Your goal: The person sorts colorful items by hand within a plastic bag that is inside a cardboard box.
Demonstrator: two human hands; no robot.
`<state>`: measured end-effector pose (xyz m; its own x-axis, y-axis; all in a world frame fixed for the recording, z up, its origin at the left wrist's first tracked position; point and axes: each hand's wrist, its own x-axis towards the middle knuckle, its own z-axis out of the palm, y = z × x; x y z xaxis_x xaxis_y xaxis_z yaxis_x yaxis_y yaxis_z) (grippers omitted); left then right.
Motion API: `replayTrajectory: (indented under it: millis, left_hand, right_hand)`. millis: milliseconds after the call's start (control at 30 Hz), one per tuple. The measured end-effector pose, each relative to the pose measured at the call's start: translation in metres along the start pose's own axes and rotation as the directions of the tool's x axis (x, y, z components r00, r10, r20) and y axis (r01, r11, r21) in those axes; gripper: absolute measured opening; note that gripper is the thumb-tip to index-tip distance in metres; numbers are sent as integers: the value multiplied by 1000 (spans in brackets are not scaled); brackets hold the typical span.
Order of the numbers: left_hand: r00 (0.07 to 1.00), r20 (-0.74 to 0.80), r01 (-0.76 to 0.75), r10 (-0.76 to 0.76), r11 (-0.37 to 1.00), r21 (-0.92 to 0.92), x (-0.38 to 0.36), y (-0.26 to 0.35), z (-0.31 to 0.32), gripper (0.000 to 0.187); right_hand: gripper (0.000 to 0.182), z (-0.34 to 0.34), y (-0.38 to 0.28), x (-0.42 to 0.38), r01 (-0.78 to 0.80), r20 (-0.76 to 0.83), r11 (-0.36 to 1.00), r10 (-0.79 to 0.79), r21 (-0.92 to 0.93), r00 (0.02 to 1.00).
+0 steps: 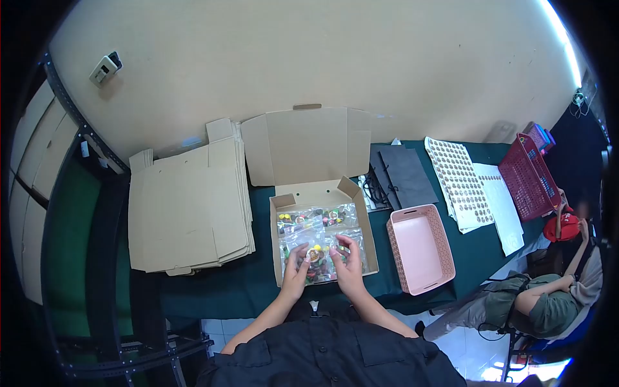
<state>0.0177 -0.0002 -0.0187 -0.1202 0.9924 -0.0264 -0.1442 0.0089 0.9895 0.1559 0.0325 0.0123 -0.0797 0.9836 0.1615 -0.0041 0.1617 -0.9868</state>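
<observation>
Clear plastic bag (314, 263) between our hands, guys, over the cardboard box (368, 237). We've got left hand (296, 267) and right hand (348, 266) both half open, fingers loosely curled, thumbs touching it.

A table draped in a dark green cloth (219, 295) carries, at its left, a stack of flattened brown cardboard boxes (187, 213), with an open brown cardboard box (316, 191) beside it, its lid raised toward the wall. Just right of that box lie flat black paper bags (409, 175) (a tangle of black cord, perhaps their handles, shows at their left edge), with a pink rectangular plastic basket (422, 250) nearer the front. Farther right are white paper sheets with rows of small round brown prints (459, 184) and a dark red perforated plastic basket (529, 184).
</observation>
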Motion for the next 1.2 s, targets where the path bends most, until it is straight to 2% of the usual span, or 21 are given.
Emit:
replayTrajectory:
  millis: [33, 67, 100, 133, 167, 200, 333, 433, 500, 600, 633, 700, 767, 833, 900, 1000, 1033, 1100, 1133, 1167, 1200]
  left_hand:
    - [999, 4, -35, 35, 996, -78, 1, 0, 0, 36]
    - [997, -30, 64, -68, 990, -128, -1, 0, 0, 32]
    - [997, -18, 72, -75, 989, -128, -2, 2, 0, 32]
    - [997, 6, 74, -74, 992, -99, -2, 3, -1, 31]
    - [997, 28, 73, -72, 995, -69, -2, 3, -1, 30]
    - [999, 34, 29, -26, 993, -115, -1, 1, 0, 28]
    - [999, 20, 29, -27, 995, -100, -2, -6, -7, 29]
    - [998, 16, 58, -58, 998, -7, -1, -8, -12, 26]
    - [995, 18, 102, -100, 985, -139, 0, -7, -13, 28]
    - [997, -31, 61, -66, 988, -139, 4, -35, -17, 28]
    - [997, -33, 61, -66, 989, -138, 2, -17, -11, 28]
    - [984, 123, 146, -130, 981, -129, -4, 13, 5, 24]
    - [982, 126, 161, -140, 972, -170, -4, 5, 7, 27]
    - [977, 201, 80, -67, 995, -56, -2, -6, 3, 32]
    - [973, 214, 96, -92, 995, -9, -2, -9, 0, 38]
    - [922, 360, 149, -142, 989, 8, -7, -3, 4, 47]
    - [924, 354, 149, -142, 989, 8, -8, -2, 5, 47]
    - [922, 360, 107, -143, 987, 117, -7, 1, 6, 50]
    - [926, 301, 184, -230, 967, 174, -6, 10, 5, 49]
    - [924, 303, 186, -232, 967, 174, -2, 7, 3, 49]
    - [959, 215, 180, -184, 983, 37, 2, 6, 1, 44]
  right_hand:
    - [39, -1, 1, 0, 58, -42, 969, -71, -242, 997]
    - [51, -1, 7, -1, 94, -32, 918, -115, -385, 993]
    - [51, 0, 7, -3, 85, -44, 917, -111, -390, 993]
    - [48, 2, 6, -4, -106, 60, 986, 114, -130, 992]
    - [45, 2, 6, -5, -321, 216, 940, 292, 116, 932]
    - [35, -5, 9, 2, -430, 423, 899, 359, 84, 832]
    - [28, -5, 11, -2, -339, 403, 933, 267, 120, 876]
    - [31, -11, 26, 1, -416, 455, 903, 325, 113, 829]
    - [32, -13, 36, 2, -511, 475, 836, 373, 200, 797]
    - [31, -8, 23, 3, -478, 432, 849, 352, 226, 830]
    - [31, -6, 19, 2, -479, 434, 848, 352, 227, 829]
    - [30, -3, 15, 0, -390, 363, 894, 296, 220, 883]
    - [28, -5, 27, 1, -411, 329, 886, 331, 213, 884]
    - [24, -6, 30, 3, -451, 256, 870, 398, 200, 881]
    - [23, -8, 28, 5, -488, 249, 859, 444, 157, 861]
    - [17, -7, 31, 10, -405, 81, 776, 421, 484, 903]
    - [17, -12, 33, 12, -409, 88, 774, 422, 483, 902]
    - [17, -20, 33, 21, -402, 122, 864, 383, 304, 916]
    - [16, -22, 27, 21, -424, 150, 854, 396, 302, 906]
    - [16, -22, 26, 20, -425, 147, 853, 398, 302, 905]
    - [16, -22, 25, 20, -350, 177, 923, 322, 158, 930]
